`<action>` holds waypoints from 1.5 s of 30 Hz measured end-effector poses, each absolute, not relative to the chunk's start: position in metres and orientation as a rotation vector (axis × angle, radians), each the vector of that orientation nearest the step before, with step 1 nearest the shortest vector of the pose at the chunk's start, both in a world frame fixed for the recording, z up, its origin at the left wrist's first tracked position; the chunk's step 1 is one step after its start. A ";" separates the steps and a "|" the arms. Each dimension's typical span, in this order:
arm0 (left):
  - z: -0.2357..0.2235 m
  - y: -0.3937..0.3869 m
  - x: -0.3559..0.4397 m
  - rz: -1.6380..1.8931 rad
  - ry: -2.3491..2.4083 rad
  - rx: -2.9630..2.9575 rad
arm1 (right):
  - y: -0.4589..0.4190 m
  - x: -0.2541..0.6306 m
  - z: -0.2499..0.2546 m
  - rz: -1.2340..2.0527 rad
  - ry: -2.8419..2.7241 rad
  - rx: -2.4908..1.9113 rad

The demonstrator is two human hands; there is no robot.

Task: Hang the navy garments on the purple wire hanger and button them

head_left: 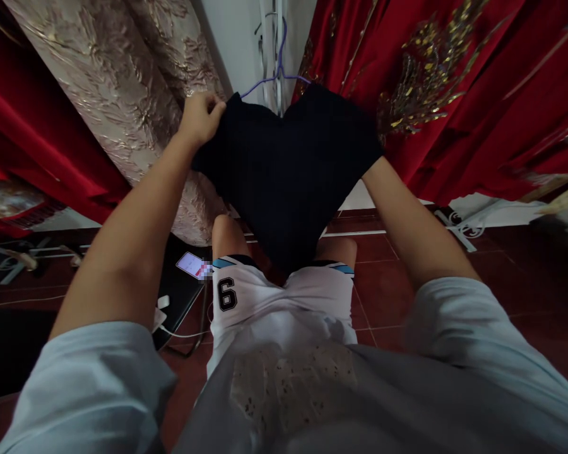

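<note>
While L hand (202, 116) pinches dk. garment (286, 164) at left shoulder, R hand is hidden by it, grip undetermined; 1 purple hanger (279, 72) at far edge.

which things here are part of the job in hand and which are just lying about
In the job:
dark top
purple hanger, inside its neck
left hand, pinching the top's shoulder

Just about:
phone
white plug
black seat under both
red cloth, hanging
</note>
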State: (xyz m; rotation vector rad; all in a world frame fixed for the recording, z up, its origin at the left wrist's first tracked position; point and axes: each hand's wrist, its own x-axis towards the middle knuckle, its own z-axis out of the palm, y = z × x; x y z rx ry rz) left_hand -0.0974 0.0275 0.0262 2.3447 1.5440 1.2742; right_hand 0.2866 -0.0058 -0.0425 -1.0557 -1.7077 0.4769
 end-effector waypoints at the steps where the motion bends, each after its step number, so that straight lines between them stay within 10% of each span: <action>1: 0.025 0.025 -0.104 1.256 1.576 2.330 | -0.001 0.293 -0.038 0.560 -1.687 -1.058; 6: 0.015 0.023 -0.100 1.356 1.561 2.237 | 0.009 0.304 -0.013 0.948 -1.505 -0.991; 14: 0.025 0.013 -0.036 1.599 1.185 1.960 | -0.028 0.271 -0.016 0.700 -1.422 -0.776; 23: 0.018 -0.089 0.001 0.903 0.967 1.293 | -0.138 0.229 -0.055 0.762 -2.504 -0.655; 28: 0.019 -0.116 -0.052 0.417 1.060 1.753 | -0.093 0.258 -0.072 0.511 -2.226 -0.885; 34: 0.033 -0.044 -0.098 0.932 1.130 2.098 | -0.032 0.259 -0.070 1.170 -1.736 -1.018; 41: 0.046 -0.016 -0.086 1.858 1.160 2.421 | 0.047 0.252 0.005 0.999 -1.121 -0.837; 45: 0.025 -0.042 -0.075 1.332 1.121 2.883 | 0.062 0.264 0.015 0.938 -1.118 -0.864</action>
